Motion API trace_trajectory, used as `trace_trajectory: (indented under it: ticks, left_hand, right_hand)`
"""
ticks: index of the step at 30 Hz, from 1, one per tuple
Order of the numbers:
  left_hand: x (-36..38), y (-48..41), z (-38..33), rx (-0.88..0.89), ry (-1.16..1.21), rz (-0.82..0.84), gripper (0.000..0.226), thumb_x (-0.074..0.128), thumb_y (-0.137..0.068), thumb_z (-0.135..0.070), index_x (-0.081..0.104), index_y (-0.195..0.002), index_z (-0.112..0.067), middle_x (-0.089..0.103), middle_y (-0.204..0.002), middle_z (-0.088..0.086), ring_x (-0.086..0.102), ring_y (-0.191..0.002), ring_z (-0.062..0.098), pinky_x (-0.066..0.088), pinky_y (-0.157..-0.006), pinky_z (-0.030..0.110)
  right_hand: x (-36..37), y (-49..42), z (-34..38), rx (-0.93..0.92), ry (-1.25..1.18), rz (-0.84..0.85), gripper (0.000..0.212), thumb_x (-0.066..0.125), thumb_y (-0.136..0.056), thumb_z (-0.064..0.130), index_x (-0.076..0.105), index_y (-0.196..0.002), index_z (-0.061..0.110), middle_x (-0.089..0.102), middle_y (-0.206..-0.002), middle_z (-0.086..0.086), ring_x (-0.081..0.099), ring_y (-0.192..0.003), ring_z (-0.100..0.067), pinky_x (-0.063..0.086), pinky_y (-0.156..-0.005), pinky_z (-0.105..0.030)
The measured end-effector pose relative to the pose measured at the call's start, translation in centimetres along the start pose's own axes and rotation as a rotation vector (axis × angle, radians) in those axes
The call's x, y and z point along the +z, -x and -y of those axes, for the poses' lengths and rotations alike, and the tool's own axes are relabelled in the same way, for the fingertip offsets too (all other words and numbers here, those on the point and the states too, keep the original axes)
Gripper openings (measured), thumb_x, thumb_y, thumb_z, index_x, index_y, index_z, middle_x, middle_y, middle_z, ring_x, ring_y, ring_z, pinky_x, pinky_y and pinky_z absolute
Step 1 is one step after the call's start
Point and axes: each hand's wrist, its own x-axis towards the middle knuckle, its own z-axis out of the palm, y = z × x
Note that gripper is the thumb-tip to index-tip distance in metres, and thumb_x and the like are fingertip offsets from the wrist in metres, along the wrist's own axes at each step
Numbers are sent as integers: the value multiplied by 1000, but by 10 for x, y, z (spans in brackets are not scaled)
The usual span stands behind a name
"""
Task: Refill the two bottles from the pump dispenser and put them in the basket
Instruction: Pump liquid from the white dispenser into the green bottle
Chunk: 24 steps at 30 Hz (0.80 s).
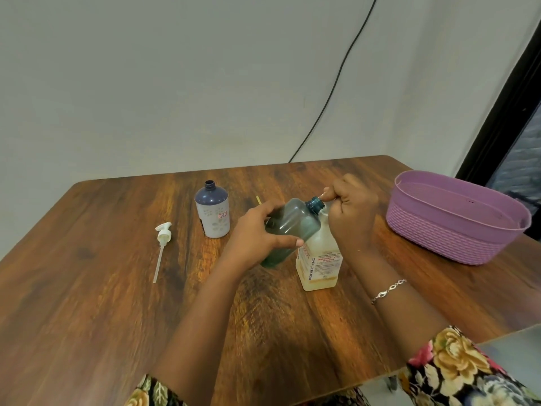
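Note:
My left hand [257, 232] grips a translucent teal bottle [292, 224], tilted with its open neck up and to the right. That neck sits at the white pump head of the pale yellow dispenser [319, 262], which stands on the table. My right hand [351, 212] is curled over the pump head, with the nozzle at the teal bottle's mouth. A second bottle [212, 212], dark blue on top with a white label, stands upright and uncapped to the left. The purple basket [439, 238] stands at the right with nothing visible inside.
A loose white pump with its long dip tube [161, 247] lies on the wooden table [87, 288] at the left. A small yellow stick [258, 199] lies behind my left hand. A black cable runs down the wall behind.

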Motion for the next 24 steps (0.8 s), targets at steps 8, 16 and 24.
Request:
trace_trajectory:
  ticks: [8, 16, 24]
  left_hand:
    - [-2, -1, -4, 10, 0, -5, 73, 80, -67, -23, 48, -132, -17, 53, -124, -1, 50, -109, 16, 45, -93, 33]
    - [-5, -2, -2, 4, -9, -5, 71, 80, -68, -22, 48, -131, -19, 53, -121, -4, 50, -108, 14, 44, -89, 28]
    - [-3, 0, -5, -20, 17, 6, 73, 80, -67, -22, 48, -132, -18, 53, -125, -2, 50, -111, 15, 45, -94, 33]
  right_hand:
    - [-6, 3, 3, 49, -97, -34, 30, 37, -73, 6, 63, -60, 0, 57, -60, -10, 59, -59, -27, 49, -50, -38]
    - [0, 6, 0, -4, -3, -21, 29, 35, -69, 5, 59, -56, -3, 55, -58, -11, 55, -54, -29, 46, -46, -42]
    - [-7, 3, 0, 91, -86, 13, 25, 47, -75, -9, 67, -66, 2, 60, -66, -7, 63, -65, -28, 51, -54, -38]
